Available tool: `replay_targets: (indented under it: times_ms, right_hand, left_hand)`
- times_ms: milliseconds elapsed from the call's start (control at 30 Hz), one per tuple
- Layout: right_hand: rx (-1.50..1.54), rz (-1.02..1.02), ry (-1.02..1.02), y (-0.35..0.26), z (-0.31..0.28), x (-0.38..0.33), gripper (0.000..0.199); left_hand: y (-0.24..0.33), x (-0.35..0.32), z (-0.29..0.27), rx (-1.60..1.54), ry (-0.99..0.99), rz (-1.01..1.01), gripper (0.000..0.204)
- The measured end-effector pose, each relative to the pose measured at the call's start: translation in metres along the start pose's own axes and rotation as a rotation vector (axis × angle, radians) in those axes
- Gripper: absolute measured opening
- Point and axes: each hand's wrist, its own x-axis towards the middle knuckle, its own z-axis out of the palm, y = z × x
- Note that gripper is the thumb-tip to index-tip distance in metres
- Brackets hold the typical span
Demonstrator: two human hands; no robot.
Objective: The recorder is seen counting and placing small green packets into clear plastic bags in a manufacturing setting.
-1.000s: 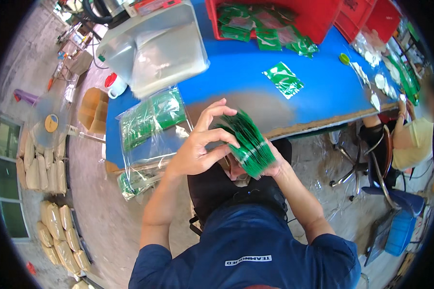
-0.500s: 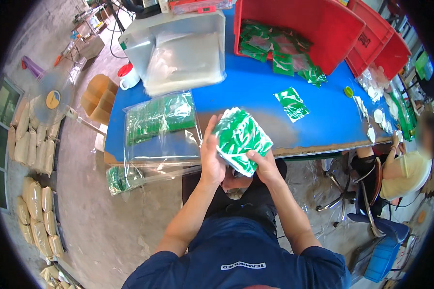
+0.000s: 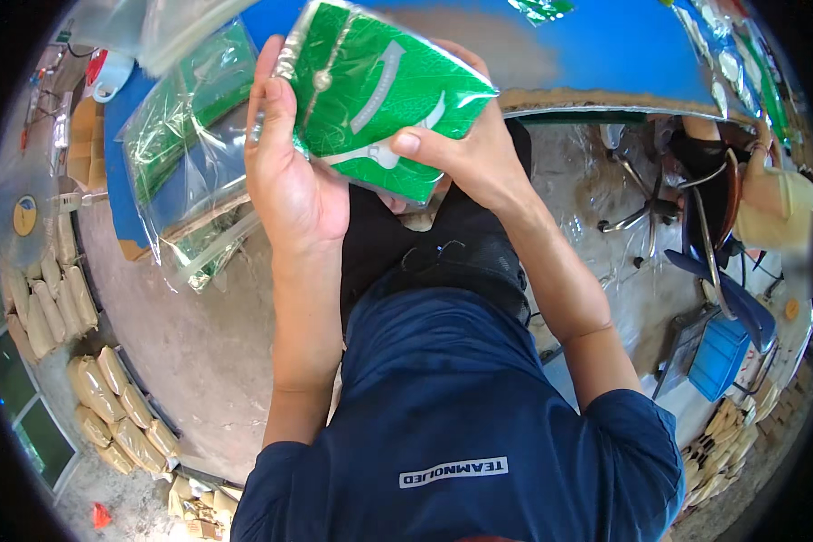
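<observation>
Between both hands, over the near table edge, is a stack of flat green packets point(image 3: 357, 113) in shiny clear plastic. Its top packet carries white and grey curved shapes. My left hand point(image 3: 289, 176) supports the stack's left side, fingers up along its edge. From the right, my right hand point(image 3: 483, 158) grips it with the thumb pressed on the top packet and the other fingers hidden beneath. To the left of my left hand lies a large clear plastic bag point(image 3: 158, 149) with green packets inside, partly hanging past the table edge.
The blue table point(image 3: 605, 59) stretches across the far side, with a white mug point(image 3: 113, 77) at its left. A fan point(image 3: 27, 217) and tan sacks point(image 3: 122, 397) stand left. At right, another person point(image 3: 777, 203) sits near a chair and a blue crate point(image 3: 718, 357).
The packet stack now appears larger and higher in the view, still in both hands. The view has shifted, so the red bins at the back are out of sight.
</observation>
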Motion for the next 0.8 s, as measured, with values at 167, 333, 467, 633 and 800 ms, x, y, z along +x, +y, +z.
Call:
replay_targets:
  times_ms: [167, 333, 467, 633, 800]
  right_hand:
    - [0.112, -0.064, 0.071, -0.006, -0.010, -0.013, 0.102]
    - [0.104, -0.067, 0.070, 0.001, -0.020, -0.019, 0.104]
    - [0.152, 0.017, 0.052, 0.014, -0.024, -0.017, 0.106]
    - [0.106, -0.026, 0.035, 0.030, -0.028, -0.005, 0.110]
    - [-0.002, -0.083, 0.009, 0.037, -0.032, 0.007, 0.115]
  left_hand:
    - [-0.008, -0.010, 0.009, 0.019, -0.060, -0.042, 0.049]
    - [-0.013, -0.014, 0.007, 0.093, -0.104, -0.054, 0.051]
    - [-0.018, -0.013, 0.000, -0.172, -0.195, -0.102, 0.053]
    - [-0.019, 0.002, -0.002, 0.055, -0.124, -0.139, 0.053]
    - [-0.023, 0.006, -0.003, -0.111, -0.236, -0.081, 0.058]
